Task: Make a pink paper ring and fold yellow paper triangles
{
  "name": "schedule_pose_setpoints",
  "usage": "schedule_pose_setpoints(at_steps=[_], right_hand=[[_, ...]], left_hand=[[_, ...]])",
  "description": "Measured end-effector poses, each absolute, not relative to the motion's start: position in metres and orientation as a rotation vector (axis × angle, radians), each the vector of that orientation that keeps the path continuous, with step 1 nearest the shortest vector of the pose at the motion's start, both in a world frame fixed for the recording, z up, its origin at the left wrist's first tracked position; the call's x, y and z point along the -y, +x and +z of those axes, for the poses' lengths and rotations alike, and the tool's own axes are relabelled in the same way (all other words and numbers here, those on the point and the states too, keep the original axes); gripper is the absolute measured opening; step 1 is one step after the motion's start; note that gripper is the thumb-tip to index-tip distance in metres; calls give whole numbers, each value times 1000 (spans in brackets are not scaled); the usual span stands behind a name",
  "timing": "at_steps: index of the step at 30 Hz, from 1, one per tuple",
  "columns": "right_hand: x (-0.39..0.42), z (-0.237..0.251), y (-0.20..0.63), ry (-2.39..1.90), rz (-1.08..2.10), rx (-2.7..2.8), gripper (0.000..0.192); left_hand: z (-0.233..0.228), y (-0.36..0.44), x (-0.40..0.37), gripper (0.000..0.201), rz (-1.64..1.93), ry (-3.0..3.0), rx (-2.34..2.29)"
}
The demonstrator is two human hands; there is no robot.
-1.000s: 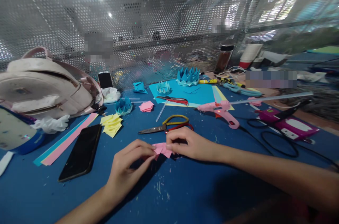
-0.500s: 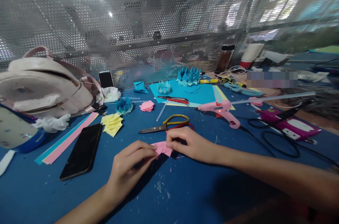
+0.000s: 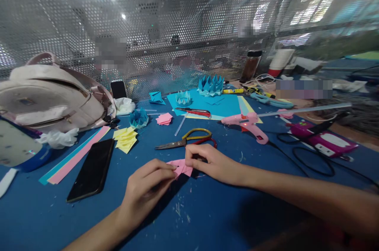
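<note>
Between my two hands is a small folded piece of pink paper (image 3: 181,167), just above the blue tabletop. My left hand (image 3: 149,182) pinches its left side between thumb and fingers. My right hand (image 3: 211,163) grips the right edge, fingers bent and pressed together. Part of the paper is hidden under the fingertips. Right behind my hands lie scissors (image 3: 185,144) with yellow and red handles. Beyond them are a stack of pink paper pieces (image 3: 164,119), a stack of yellow pieces (image 3: 125,139) and a folded blue paper ring (image 3: 138,118).
A black phone (image 3: 91,170) and paper strips (image 3: 75,156) lie left, near a pale backpack (image 3: 50,93). A pink glue gun (image 3: 247,123) rests at right, its cord near a purple power strip (image 3: 325,140). Blue paper sheets (image 3: 189,100) carry a utility knife (image 3: 195,112) and paper crowns (image 3: 211,85).
The pink paper has shifted and turned slightly between my fingers, with more of its upper left edge showing. Both hands have barely moved and keep their hold.
</note>
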State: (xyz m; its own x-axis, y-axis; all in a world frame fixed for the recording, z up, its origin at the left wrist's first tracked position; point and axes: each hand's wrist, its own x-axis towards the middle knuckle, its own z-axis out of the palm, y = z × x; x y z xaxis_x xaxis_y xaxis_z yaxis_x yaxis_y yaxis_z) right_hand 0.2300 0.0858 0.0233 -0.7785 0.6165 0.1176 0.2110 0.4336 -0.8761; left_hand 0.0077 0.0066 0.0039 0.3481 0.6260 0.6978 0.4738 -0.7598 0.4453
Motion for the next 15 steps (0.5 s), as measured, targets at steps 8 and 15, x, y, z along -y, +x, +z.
schedule_pose_setpoints(at_steps=[8,15], right_hand=[[-86,22,229,-697,1362,2250,45],[-84,22,229,-710,1425,2224,44]], left_hand=[[3,7,-6,12,1355,2448,-988],[3,7,-6,12,1342,2457,-979]])
